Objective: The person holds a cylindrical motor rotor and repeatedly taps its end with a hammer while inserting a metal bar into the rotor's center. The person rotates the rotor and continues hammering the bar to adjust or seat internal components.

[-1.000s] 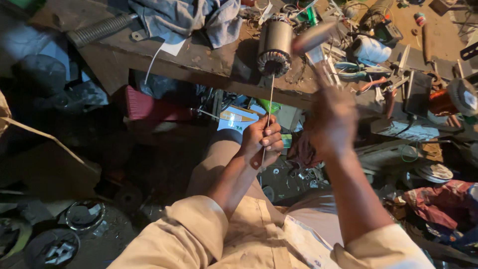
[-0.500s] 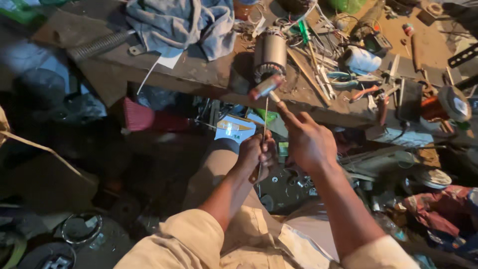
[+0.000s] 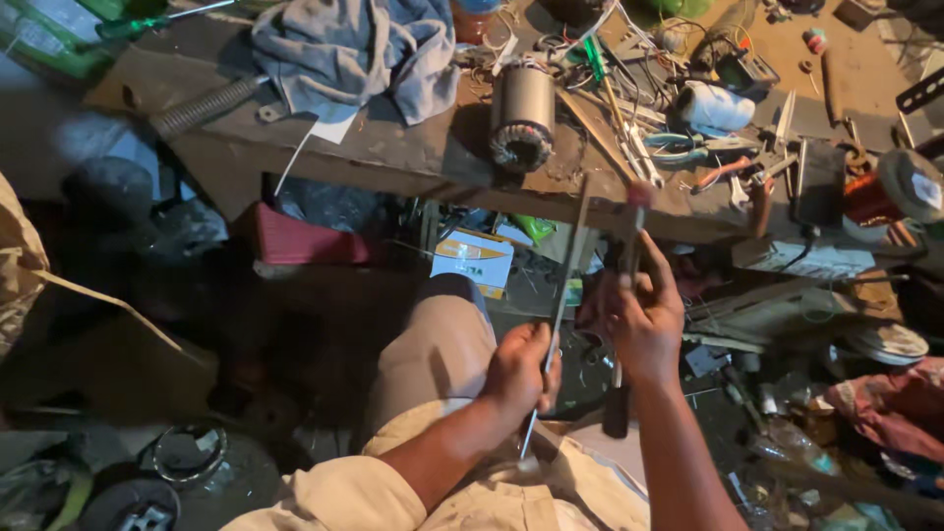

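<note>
I sit at a wooden bench (image 3: 393, 157) with a cylindrical motor stator (image 3: 521, 113) lying on it. My left hand (image 3: 519, 372) is closed round a thin metal rod (image 3: 568, 265) that slants up toward the bench edge. Just to its right, my right hand (image 3: 644, 320) grips a long hammer-like tool (image 3: 629, 236) held nearly upright, its reddish end up and its dark end (image 3: 616, 418) hanging below the hand. The two hands are close together over my knee (image 3: 433, 344).
A grey cloth (image 3: 344, 49) and a coil spring (image 3: 202, 103) lie on the bench's left part. Pliers, screwdrivers, a white roll (image 3: 713, 103) and a copper wire spool (image 3: 870, 197) crowd the right. A small cardboard box (image 3: 472, 258) sits under the bench; clutter covers the floor.
My right hand has swung the tool down from beside the stator to just next to my left hand. The left hand keeps its hold on the rod, slightly lower.
</note>
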